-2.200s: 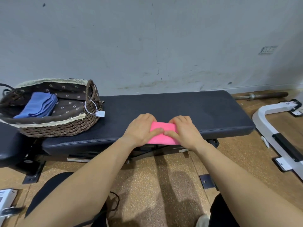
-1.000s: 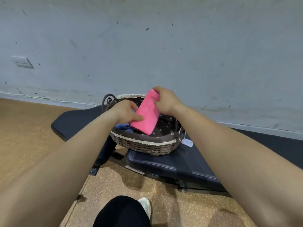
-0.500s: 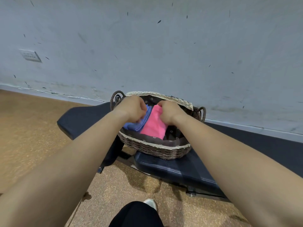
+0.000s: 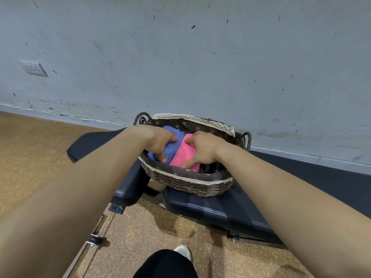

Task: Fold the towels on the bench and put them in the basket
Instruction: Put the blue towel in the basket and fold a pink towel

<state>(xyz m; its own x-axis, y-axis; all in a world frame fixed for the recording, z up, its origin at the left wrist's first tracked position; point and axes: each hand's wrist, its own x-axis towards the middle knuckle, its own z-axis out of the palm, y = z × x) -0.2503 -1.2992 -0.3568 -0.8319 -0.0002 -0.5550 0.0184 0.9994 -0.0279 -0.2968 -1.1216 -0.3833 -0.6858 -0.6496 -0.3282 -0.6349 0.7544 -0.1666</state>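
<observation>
Left hand (image 4: pixel 160 142) flat on blue towel (image 4: pixel 174 145), right hand (image 4: pixel 200 150) pressing pink towel (image 4: pixel 185 153), both grips loose, in basket (image 4: pixel 186 184)

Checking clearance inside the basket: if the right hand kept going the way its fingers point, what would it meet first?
The right hand points leftward across the pink towel; it would likely meet the blue towel first, then the left hand. Depth is uncertain.
</observation>
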